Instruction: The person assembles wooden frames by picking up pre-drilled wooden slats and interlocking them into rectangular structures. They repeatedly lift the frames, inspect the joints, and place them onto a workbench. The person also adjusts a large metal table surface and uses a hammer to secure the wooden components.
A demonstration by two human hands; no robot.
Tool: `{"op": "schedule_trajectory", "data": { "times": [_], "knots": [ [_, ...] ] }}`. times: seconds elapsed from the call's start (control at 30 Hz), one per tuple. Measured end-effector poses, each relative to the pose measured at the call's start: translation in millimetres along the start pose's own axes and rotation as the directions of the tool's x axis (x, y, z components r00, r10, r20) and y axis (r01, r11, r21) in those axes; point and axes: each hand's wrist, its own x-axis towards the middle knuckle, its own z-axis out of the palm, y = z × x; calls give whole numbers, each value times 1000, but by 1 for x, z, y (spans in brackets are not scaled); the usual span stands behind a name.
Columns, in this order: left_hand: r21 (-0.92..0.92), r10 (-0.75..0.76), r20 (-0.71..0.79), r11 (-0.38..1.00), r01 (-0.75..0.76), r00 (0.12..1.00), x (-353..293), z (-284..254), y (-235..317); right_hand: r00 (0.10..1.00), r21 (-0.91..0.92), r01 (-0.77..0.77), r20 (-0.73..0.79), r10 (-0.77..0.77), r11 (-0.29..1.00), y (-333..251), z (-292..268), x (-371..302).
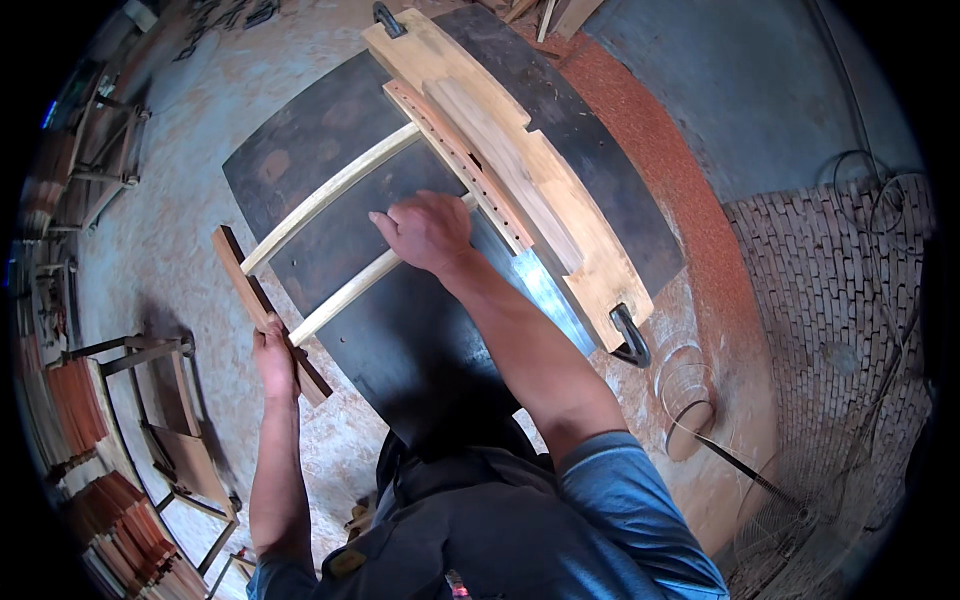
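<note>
My left hand [276, 362] is closed around the lower part of a dark brown wooden rail [245, 280]. Two pale, slightly curved wooden slats run from this rail to a reddish rail with a row of holes [460, 160]; the upper slat [330, 190] is uncovered. Over the lower slat [345, 296], close to the drilled rail, lies my right hand [428, 230], fingers curled round it and thumb sticking out to the left. Its underside is hidden. The drilled rail lies along a light wooden board [540, 175] on the dark tabletop [400, 330].
Black clamps hold the board at its far end [388, 20] and near end [630, 335]. A metal strip [550, 300] lies beside it. Racks with stacked wood pieces [130, 530] stand at left. A wire-caged fan [780, 520] is at lower right, below a pile of small blocks [820, 270].
</note>
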Motion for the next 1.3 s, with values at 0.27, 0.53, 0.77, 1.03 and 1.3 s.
{"op": "schedule_trajectory", "data": {
  "times": [0.27,0.53,0.77,1.03,1.3],
  "knots": [
    [-31,15,-1,999,-15,1000,36,0,23,996,66,51,-80,-45,997,4,25,36],
    [-3,24,-30,1000,-24,999,65,3,34,991,81,79,-116,-69,994,5,40,60],
    [-6,19,-17,1000,-19,1000,79,9,50,991,76,93,-104,-84,993,5,50,79],
    [-28,22,-29,999,-23,999,104,10,63,999,49,35,-7,-35,998,3,62,102],
    [-112,18,80,994,-9,997,133,0,63,969,17,105,222,-106,994,-2,57,112]
  ]
}}
